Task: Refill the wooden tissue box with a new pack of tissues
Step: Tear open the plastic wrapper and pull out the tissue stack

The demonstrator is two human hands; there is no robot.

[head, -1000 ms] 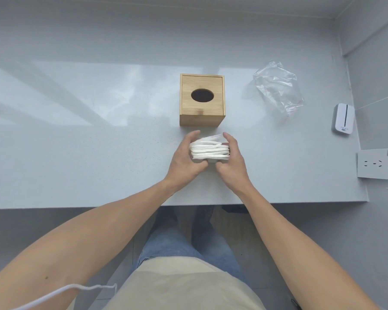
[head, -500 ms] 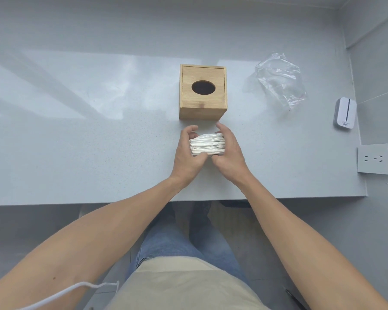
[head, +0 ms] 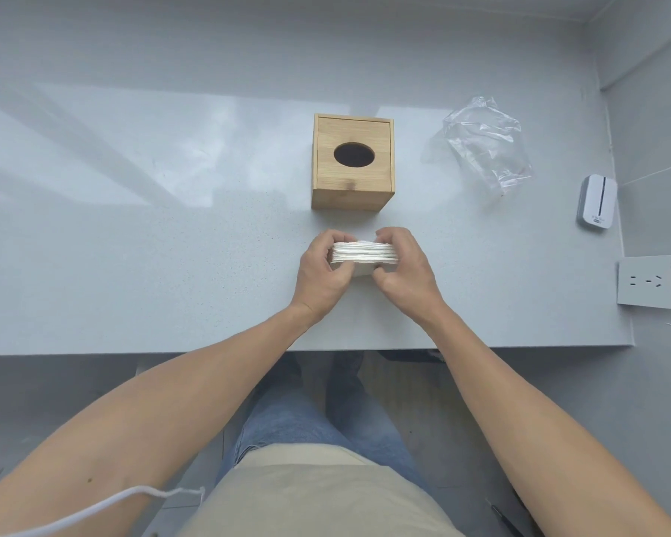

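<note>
Single head view, looking forward and steeply down onto counter (head: 171, 265) (wide-angle), close range.

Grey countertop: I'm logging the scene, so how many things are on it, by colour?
Brown: 1, square wooden tissue box
White: 1, stack of white tissues held by both hands
Clear: 1, crumpled plastic wrapper
Total: 3
</note>
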